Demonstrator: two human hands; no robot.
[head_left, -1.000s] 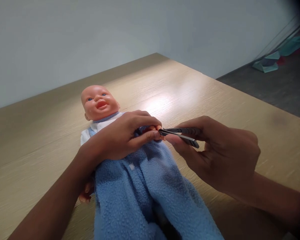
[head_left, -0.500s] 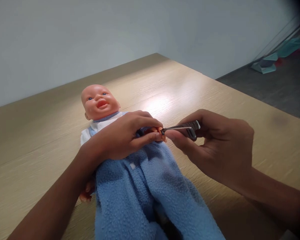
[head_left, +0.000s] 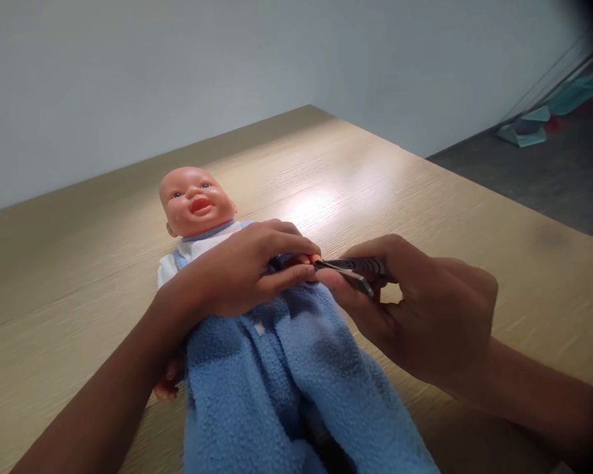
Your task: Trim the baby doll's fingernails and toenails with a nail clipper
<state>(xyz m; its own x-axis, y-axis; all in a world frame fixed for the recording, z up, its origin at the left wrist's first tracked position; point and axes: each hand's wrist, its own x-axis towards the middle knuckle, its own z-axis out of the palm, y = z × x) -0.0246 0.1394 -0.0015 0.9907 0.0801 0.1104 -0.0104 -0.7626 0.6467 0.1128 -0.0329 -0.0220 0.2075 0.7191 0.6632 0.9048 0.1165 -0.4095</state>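
Note:
A baby doll [head_left: 296,342] in a fleecy blue and white outfit lies on its back, its head toward the far side. Reaching across its chest, my left hand [head_left: 250,266] pinches the doll's small hand [head_left: 304,259] between thumb and fingers. My right hand [head_left: 425,309] grips a nail clipper [head_left: 358,270] between thumb and forefinger, with the lever tilted away from the body. The clipper's jaws meet the doll's fingertips right beside my left thumb. Exactly what lies between the jaws is too small to make out.
The doll rests on a light wooden table [head_left: 79,243], whose far corner is near the pale wall [head_left: 202,66]. On the dark floor [head_left: 514,178] at the right lie a pale, box-like thing [head_left: 526,128] and some teal material [head_left: 573,95].
My right hand has dropped slightly and turned, tilting the clipper so its lever end points more downward. My left hand keeps its hold with almost no movement.

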